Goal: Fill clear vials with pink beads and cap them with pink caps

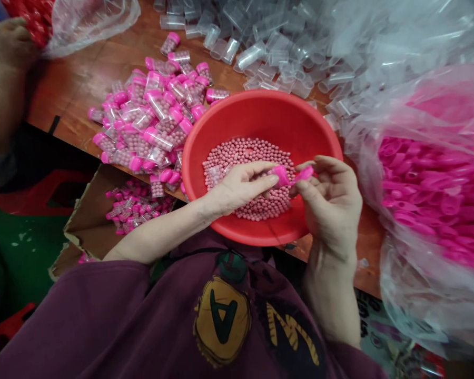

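While above a red basin [260, 110], left hand [240, 187] and right hand [329, 202] both clench a pink cap [281, 176] (probably).

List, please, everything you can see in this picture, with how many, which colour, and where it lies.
Plastic basin: one, red, on the table.
Beads: many, pale pink, in the basin.
Wooden table: one, brown, under the hands.
Filled vials: many, clear with pink caps, on the table.
Cardboard box: one, brown, below the table, holding more vials.
Empty vials: many, clear, beyond the basin.
Loose caps: many, bright pink, in a clear bag, right.
Co-worker's hand: one, upper left, at a clear bag of red items.
Left hand: over the beads, fingertips on a pink cap.
Right hand: beside it, holding a second pink cap.
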Demonstrator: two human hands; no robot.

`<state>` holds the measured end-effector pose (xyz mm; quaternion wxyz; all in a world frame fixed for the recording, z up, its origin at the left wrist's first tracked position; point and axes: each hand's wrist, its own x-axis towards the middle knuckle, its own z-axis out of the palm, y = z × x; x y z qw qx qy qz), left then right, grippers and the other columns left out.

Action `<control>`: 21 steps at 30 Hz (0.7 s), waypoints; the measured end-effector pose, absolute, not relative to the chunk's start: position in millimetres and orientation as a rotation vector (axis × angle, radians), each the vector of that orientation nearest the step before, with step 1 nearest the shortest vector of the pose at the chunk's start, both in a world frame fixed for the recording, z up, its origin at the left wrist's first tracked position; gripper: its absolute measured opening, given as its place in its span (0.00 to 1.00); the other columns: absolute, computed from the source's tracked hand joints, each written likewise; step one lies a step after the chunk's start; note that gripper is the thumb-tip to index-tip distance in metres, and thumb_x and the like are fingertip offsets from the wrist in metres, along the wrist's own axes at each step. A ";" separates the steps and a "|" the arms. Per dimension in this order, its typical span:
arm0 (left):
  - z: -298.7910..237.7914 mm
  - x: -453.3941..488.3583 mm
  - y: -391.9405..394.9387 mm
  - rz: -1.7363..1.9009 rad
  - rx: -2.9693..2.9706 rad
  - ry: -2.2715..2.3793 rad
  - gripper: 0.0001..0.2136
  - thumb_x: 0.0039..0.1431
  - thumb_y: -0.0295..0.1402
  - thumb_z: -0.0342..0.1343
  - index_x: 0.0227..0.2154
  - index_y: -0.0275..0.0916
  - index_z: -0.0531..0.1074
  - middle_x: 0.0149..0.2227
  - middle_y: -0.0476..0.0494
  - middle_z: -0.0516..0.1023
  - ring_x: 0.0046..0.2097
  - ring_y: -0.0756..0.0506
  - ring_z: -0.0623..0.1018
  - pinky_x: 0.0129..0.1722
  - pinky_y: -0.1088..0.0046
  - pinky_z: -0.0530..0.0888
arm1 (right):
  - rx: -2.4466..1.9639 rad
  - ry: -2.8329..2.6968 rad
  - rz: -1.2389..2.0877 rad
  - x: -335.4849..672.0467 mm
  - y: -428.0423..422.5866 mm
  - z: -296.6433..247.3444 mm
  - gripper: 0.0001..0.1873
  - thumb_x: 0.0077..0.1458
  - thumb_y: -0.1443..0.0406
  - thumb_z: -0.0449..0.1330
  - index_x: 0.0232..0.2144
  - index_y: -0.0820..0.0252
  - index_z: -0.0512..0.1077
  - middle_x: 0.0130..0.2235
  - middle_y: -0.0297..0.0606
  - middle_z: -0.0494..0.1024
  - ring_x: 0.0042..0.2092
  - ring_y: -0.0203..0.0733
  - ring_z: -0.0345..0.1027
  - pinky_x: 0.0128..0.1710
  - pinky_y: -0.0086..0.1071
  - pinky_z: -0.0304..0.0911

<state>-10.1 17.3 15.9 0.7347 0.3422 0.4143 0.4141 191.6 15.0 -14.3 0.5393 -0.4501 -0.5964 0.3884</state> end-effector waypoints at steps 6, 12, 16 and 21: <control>13.7 -6.6 15.9 0.954 0.748 0.957 0.05 0.68 0.32 0.68 0.42 0.38 0.87 0.37 0.47 0.82 0.37 0.50 0.76 0.43 0.72 0.76 | -1.235 -1.721 0.657 176.5 5.8 -10.7 0.13 0.71 0.55 0.67 0.55 0.47 0.81 0.50 0.42 0.85 0.48 0.50 0.82 0.51 0.48 0.81; 11.0 -0.6 18.4 0.945 0.710 1.046 0.09 0.68 0.31 0.66 0.48 0.39 0.87 0.37 0.49 0.84 0.34 0.51 0.78 0.41 0.75 0.78 | -1.394 -1.965 0.132 155.1 -3.5 -23.0 0.40 0.62 0.53 0.72 0.72 0.51 0.66 0.59 0.56 0.81 0.58 0.68 0.77 0.54 0.63 0.75; 10.1 -0.2 15.8 0.944 0.753 1.010 0.10 0.67 0.33 0.68 0.49 0.40 0.88 0.37 0.49 0.85 0.35 0.51 0.78 0.41 0.76 0.79 | -1.373 -1.911 0.048 149.7 -3.2 -28.3 0.32 0.64 0.59 0.67 0.67 0.52 0.69 0.53 0.54 0.82 0.53 0.64 0.77 0.54 0.59 0.72; 8.8 -2.0 12.6 0.931 0.731 0.923 0.14 0.60 0.38 0.76 0.45 0.37 0.88 0.32 0.50 0.81 0.32 0.52 0.77 0.35 0.77 0.76 | -1.288 -2.007 -0.037 159.6 -1.9 -27.1 0.32 0.64 0.56 0.66 0.66 0.57 0.66 0.52 0.53 0.81 0.52 0.63 0.77 0.51 0.57 0.70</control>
